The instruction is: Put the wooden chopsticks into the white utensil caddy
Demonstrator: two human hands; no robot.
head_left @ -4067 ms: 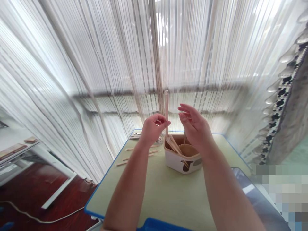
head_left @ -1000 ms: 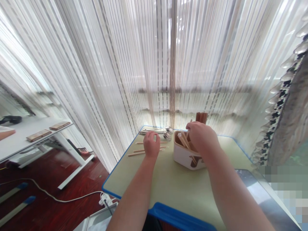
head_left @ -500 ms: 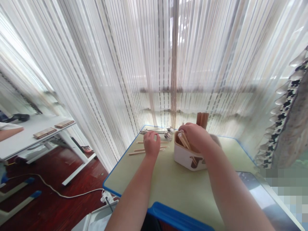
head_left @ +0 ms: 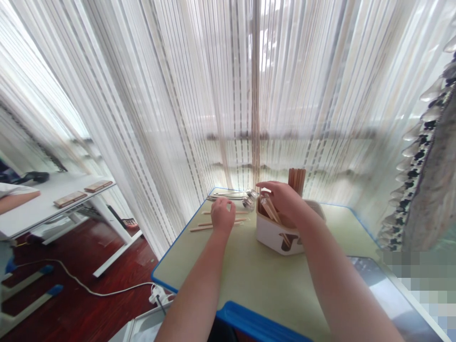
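My left hand [head_left: 223, 214] rests curled on loose wooden chopsticks [head_left: 201, 228] lying on the green table [head_left: 249, 280], fingers bent over one of them. My right hand [head_left: 281, 199] hovers over the white divided holder [head_left: 276, 235], fingers stretched out toward the left, holding nothing. Light chopsticks [head_left: 271, 209] lean inside the holder's front section. A bundle of darker chopsticks [head_left: 297, 179] stands upright in its back section. Metal spoons [head_left: 237, 194] lie at the table's far edge.
String curtains [head_left: 228, 95] hang just behind the table. The table has a blue rim [head_left: 171, 249]. A white desk [head_left: 46, 204] stands to the left over a dark red floor with a white cable [head_left: 89, 290]. A patterned curtain [head_left: 427, 190] hangs at right.
My right hand has lifted off the chopsticks in the holder and opened its fingers. My left hand has stayed on the loose chopsticks on the table.
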